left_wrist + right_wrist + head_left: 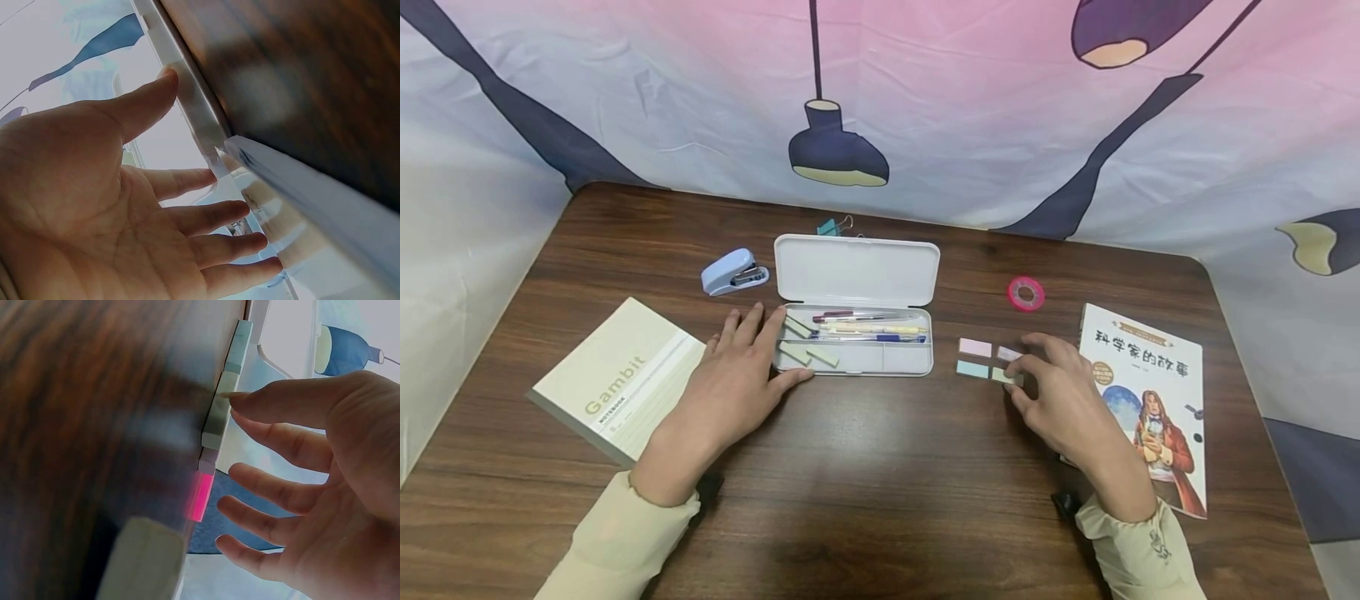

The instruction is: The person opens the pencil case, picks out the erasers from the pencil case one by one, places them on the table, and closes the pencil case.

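Observation:
My left hand (726, 379) rests with straight, spread fingers against the left end of an open white pencil case (906, 359); its thumb lies along the front edge. Inside the case are several pens (868, 337) and several small pale-green blocks (822, 357). To the right, my right hand (1063, 396) pinches the end of a pale-green block (220, 415) between thumb and index finger, the other fingers loosely bent. That block lies on the table in a small group with a pink block (975, 347), a teal block (972, 369) and a lilac block (1009, 354).
A blue stapler (730, 272) stands left of the case, and a teal binder clip (830, 227) lies behind its lid. A pink tape roll (1026, 293) lies at the back right. A notebook (617, 367) is under my left forearm's side; an illustrated book (1180, 375) lies at right.

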